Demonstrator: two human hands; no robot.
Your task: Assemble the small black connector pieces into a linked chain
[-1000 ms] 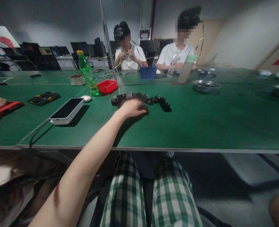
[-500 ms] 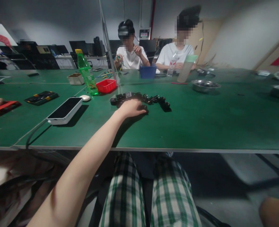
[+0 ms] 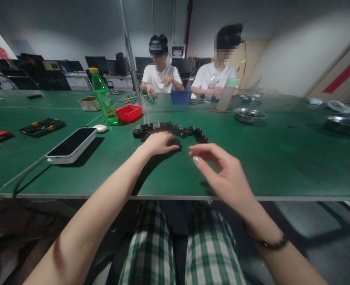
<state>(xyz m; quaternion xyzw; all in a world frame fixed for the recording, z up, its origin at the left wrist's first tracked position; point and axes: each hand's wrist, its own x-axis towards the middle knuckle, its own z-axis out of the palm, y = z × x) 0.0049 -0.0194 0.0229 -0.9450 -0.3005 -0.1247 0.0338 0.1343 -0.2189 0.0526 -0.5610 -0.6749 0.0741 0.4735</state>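
Observation:
Small black parts (image 3: 189, 131) lie in a curved row on the green table (image 3: 276, 158); their exact kind is too small to tell. My left hand (image 3: 158, 143) rests at the near side of this row, fingers bent down and partly hidden, with a small dark piece (image 3: 176, 141) between thumb and fingers. Above the table to the right, my right hand (image 3: 224, 170) hangs with its thumb and fingers apart. Nothing shows in it, and the end of the black row is just beyond its fingertips.
Left of the parts are a red tray (image 3: 129, 113), a green bottle (image 3: 103, 97), a white mouse (image 3: 100, 128), a phone-like white device (image 3: 72, 145) with a cable and a black case (image 3: 42, 127). A metal bowl (image 3: 250, 115) stands right. Two people sit opposite.
My right hand has come into view from the lower right and is over the table. My left hand stays at the black parts. The whole view has shifted slightly.

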